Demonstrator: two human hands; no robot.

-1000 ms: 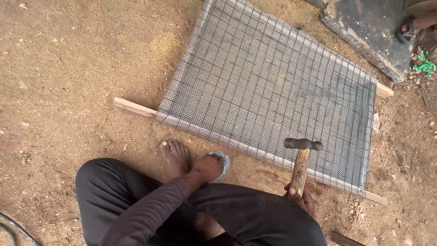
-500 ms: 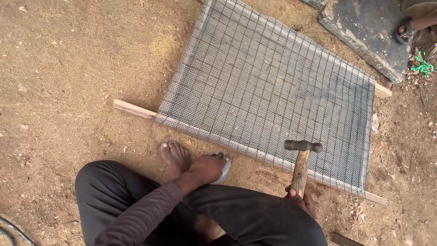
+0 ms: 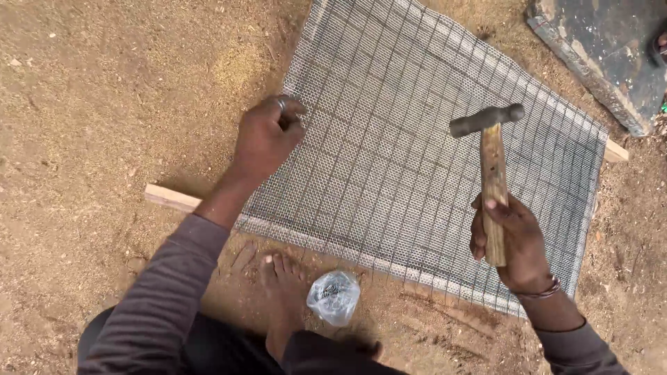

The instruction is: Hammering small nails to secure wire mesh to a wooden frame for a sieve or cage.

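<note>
Right hand: my right hand point(image 3: 511, 239) is wrapped shut around the lower part of the hammer point(image 3: 490, 173), thumb laid up the wooden handle, the dark metal head raised above the mesh.

Left hand: my left hand point(image 3: 267, 135) hovers over the left edge of the wire mesh point(image 3: 424, 146), fingers curled in tight — the tips look pinched on something small, but I cannot tell what, if anything, is between them.

Hammer, handling: head-heavy, I judge, with a stiff, dry, rough handle that should not slip. Held low as it is, it gives swing; a grip nearer the head would give finer control.

Mesh, position: it lies flat on the sandy ground, its near edge running along a wooden batten point(image 3: 170, 198) whose end sticks out to the left.

Mesh, handling: I take it as light, springy and stiff enough to hold its sheet shape, with cut wire ends at the border that could prick — best pressed down just inside the rim.

Bag: a small clear plastic bag point(image 3: 334, 297) of what seem to be nails rests on the dirt beside my bare foot point(image 3: 281, 292), just short of the mesh edge. Soft, crinkly, likely to spill if tipped.

Beyond: a dark slab point(image 3: 604, 48) lies past the far right corner.
</note>
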